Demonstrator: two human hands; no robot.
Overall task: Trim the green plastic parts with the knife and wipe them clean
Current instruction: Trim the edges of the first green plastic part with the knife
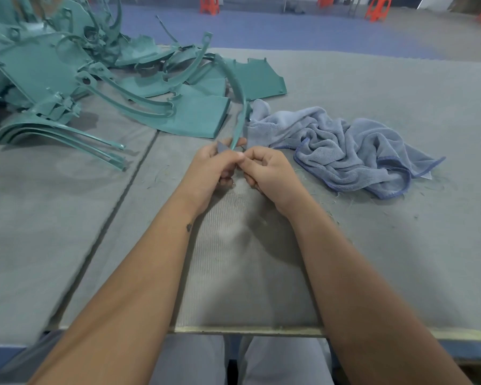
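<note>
A long curved green plastic strip (238, 90) arcs from the pile down to my hands. My left hand (214, 165) grips its near end, and a small grey blade tip (222, 147) sticks up beside that end. Which hand holds the blade is hidden. My right hand (267, 170) is curled tight against the left, its fingers pinching at the same spot. A crumpled blue-grey towel (353, 148) lies just right of my hands.
A big pile of green plastic parts (67, 68) fills the far left of the grey carpeted table (400, 245). Flat green panels (200, 115) lie behind my hands. Thin green shavings dot the table near the towel. Orange stools (378, 6) stand on the floor beyond.
</note>
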